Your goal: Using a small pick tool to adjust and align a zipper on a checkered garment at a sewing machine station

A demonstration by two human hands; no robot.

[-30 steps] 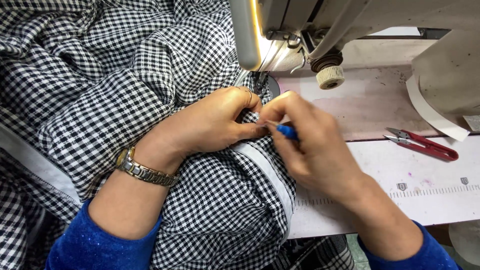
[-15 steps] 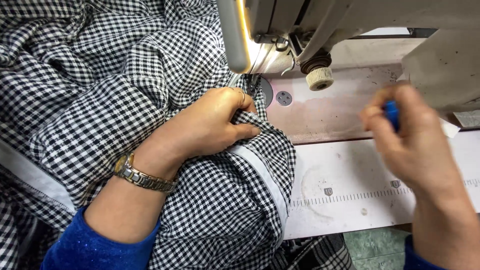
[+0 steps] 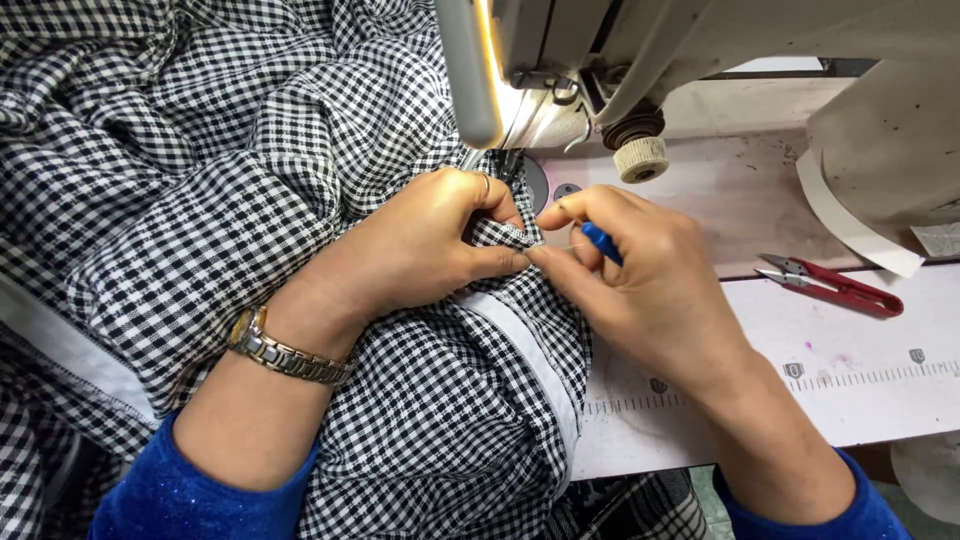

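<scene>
Black-and-white checked fabric point(image 3: 250, 170) is bunched over the sewing table and my lap. My left hand point(image 3: 420, 245), with a metal watch at the wrist, pinches a fold of this fabric just in front of the sewing machine's needle area point(image 3: 515, 165). My right hand point(image 3: 640, 285) meets it from the right, fingertips touching the same fold, and holds a small blue tool point(image 3: 600, 243) between thumb and fingers. A white band point(image 3: 525, 360) runs along the fabric edge below my hands.
The sewing machine head point(image 3: 620, 60) stands above my hands, with a ridged knob point(image 3: 640, 158). Red thread snips point(image 3: 835, 285) lie on the table to the right. A printed ruler strip point(image 3: 850, 378) runs along the white table. White tape point(image 3: 850, 225) curls at right.
My right hand, which had swung out to the right over the table half a second ago, has come back to the fabric fold beside my left hand, still with the blue tool.
</scene>
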